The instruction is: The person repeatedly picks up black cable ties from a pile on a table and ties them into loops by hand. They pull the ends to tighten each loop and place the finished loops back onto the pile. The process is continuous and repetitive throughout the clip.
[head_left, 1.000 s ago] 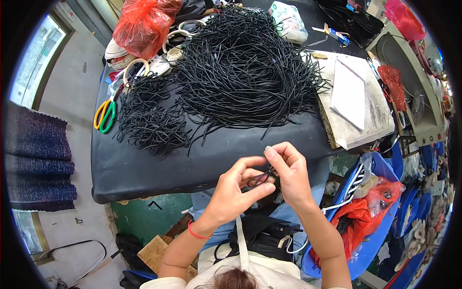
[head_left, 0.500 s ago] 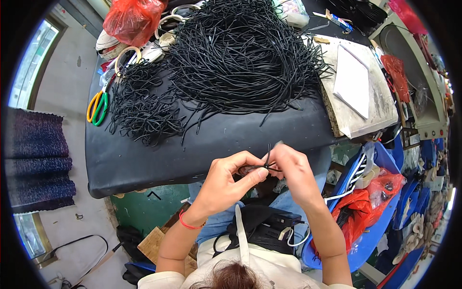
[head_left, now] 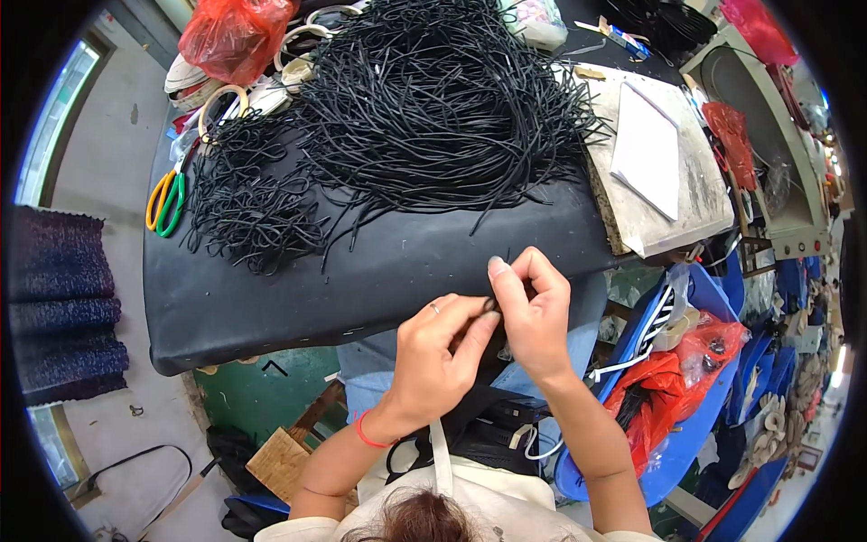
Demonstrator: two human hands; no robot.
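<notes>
Black cord (head_left: pixel 490 305): where is it at this moment?

Between the two hands, over the near edge of the black-covered table (head_left: pixel 379 280). Only a short dark piece shows; the fingers hide the remainder.

State of the left hand (head_left: pixel 440 357)?

Thumb and forefinger pinch the cord at their tips. A ring is on one finger, and a red bracelet (head_left: pixel 368 432) circles the wrist.

And the right hand (head_left: pixel 537 316)?

Fingers curled inward, thumb pointing up, the hand just beside the left fingertips. Whether it grips part of the cord cannot be told from this view.

What lies on the table?

A large heap of black cords (head_left: pixel 442 117), loosely coiled, takes up the middle. Just left of it is a smaller tangle of looped cords (head_left: pixel 257 203). Scissors (head_left: pixel 166 206) with one orange and one green handle lie beside that tangle, near the left edge. A red plastic bag (head_left: pixel 237 41) sits at the far left.

Right-hand side?

A stained pale board (head_left: pixel 700 194), bearing a white sheet (head_left: pixel 648 149). Below it, beside the person's right forearm, a blue basin (head_left: pixel 673 447) contains a red bag (head_left: pixel 652 384).
</notes>
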